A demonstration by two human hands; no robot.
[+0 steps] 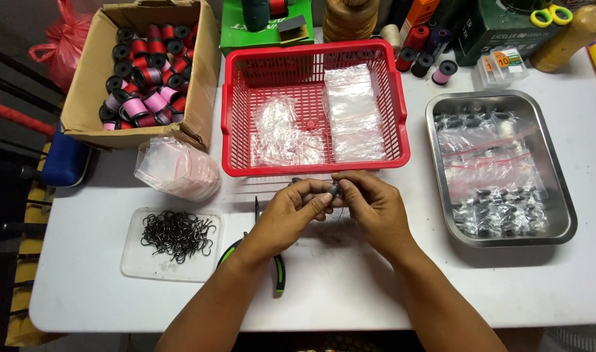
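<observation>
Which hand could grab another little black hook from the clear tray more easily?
Probably the left hand. The clear plastic tray of black metal hooks lies on its side of the white table, while the right hand would have to cross over.

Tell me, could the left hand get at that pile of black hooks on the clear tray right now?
Probably yes. The pile of black hooks lies uncovered on its clear tray, just left of the left hand, with bare table between. But both hands are pinching a small dark piece, so it would need letting go first.
</observation>
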